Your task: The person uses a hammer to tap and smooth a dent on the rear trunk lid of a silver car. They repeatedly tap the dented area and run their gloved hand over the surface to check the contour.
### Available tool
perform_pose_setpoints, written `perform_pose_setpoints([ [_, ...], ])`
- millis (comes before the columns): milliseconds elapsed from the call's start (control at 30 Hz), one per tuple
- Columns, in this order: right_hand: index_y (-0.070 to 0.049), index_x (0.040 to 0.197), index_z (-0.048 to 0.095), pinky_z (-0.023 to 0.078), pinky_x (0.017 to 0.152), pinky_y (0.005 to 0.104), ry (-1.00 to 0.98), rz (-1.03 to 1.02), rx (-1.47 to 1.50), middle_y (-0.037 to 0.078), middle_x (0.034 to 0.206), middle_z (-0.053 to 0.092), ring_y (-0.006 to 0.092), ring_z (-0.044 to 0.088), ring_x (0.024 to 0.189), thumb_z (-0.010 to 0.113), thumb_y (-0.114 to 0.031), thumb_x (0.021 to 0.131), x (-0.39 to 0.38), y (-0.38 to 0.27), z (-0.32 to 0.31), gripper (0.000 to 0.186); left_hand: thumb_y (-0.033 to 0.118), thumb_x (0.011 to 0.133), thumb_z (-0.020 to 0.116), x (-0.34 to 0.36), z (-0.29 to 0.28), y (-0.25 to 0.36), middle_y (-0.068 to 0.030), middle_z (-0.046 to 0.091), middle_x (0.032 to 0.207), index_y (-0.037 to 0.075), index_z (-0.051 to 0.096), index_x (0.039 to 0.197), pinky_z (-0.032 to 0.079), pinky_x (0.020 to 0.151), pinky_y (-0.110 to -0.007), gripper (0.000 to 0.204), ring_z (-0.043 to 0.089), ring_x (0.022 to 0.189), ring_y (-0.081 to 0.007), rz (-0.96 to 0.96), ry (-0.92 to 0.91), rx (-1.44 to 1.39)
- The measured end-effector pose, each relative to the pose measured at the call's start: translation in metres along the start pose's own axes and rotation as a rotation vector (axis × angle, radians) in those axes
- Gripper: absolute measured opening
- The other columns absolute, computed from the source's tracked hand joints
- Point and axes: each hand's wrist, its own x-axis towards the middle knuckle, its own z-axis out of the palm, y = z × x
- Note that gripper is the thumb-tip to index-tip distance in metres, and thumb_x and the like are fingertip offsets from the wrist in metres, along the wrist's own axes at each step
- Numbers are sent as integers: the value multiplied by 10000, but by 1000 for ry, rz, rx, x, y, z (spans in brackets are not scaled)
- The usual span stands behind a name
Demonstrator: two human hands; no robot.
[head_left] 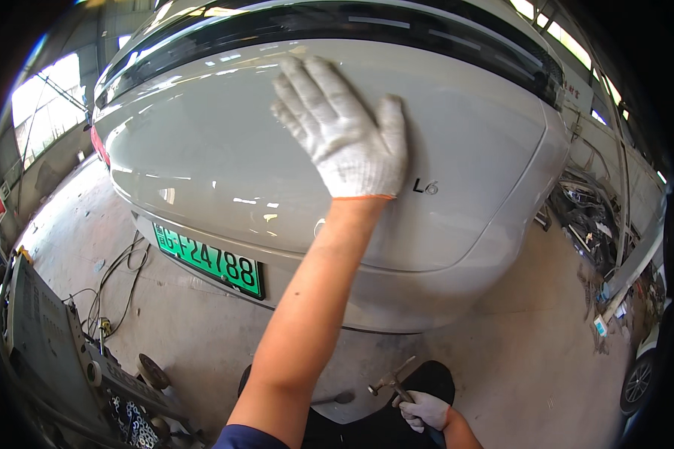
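Note:
My left hand [341, 131], in a white knitted glove with an orange hem, lies flat with fingers spread on the light grey tailgate [225, 142] of a car. Its fingertips reach up near the dark light strip [337, 24] across the back. Down by my legs, my right hand [425, 411], gloved in white too, is closed around the handle of a hammer [391, 383]. The hammer's narrow head points up and away from the hand, apart from the car. Below the tailgate sits a green licence plate [210, 258], partly beside my left forearm.
A dark metal machine or cart [49, 329] stands at the left, with a wheel [153, 372] near it. Black cables [120, 280] lie on the concrete floor. Car parts and scrap [588, 213] are heaped at the right, above another car's wheel [638, 383].

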Motion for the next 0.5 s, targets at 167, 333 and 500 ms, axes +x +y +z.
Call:
perform_pose_setpoints([
  [167,-32,1341,557,460,490,301,15,-11,-7,4,805,481,111,473,567,545,-130,1181,0,2,2,189,461,1039,671,-27,8,28,-439,84,1838,-146,163,1764,48,1359,-759,1072,58,1696,-668,7,-63,-73],
  [333,-56,1341,579,453,511,305,3,-11,18,1,822,494,112,474,590,581,-139,1168,0,4,1,192,463,1014,706,-56,10,46,-437,109,1832,-118,193,1768,71,1351,-771,1082,74,1691,-672,45,-160,-124],
  [500,-50,1328,590,448,520,307,-2,9,1,4,833,504,113,479,598,594,-133,1160,1,1,-1,187,464,1001,708,-67,8,27,-384,184,1844,-68,278,1771,100,1353,-771,1030,143,1691,-651,172,-207,-142],
])
